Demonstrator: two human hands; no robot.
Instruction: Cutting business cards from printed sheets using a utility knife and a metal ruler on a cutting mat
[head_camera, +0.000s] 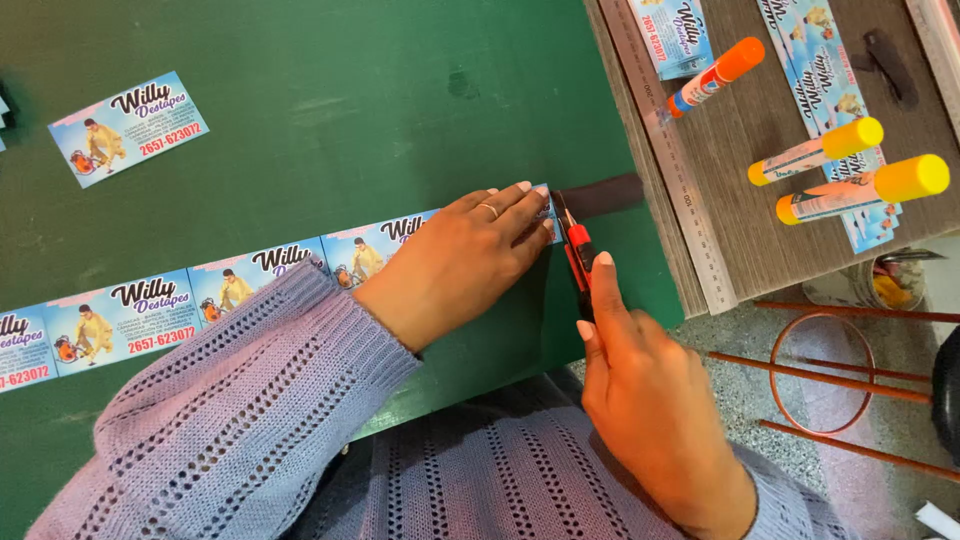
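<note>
Green cutting mat (330, 110) carries a long strip of printed blue cards (130, 320), pressed flat under the open left hand (470, 245). Right hand (640, 385) is clamped on a red-and-black utility knife (577, 255) at the strip's end. 1 loose card (128, 128) lies apart; 3 glue sticks (850, 170) rest on a grey board (740, 215).

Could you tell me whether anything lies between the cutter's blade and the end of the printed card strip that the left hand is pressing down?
Nothing visible does. The right hand holds the red and black cutter right beside the end of the card strip, just past the left hand fingers. Only bare green mat surrounds it.
</note>
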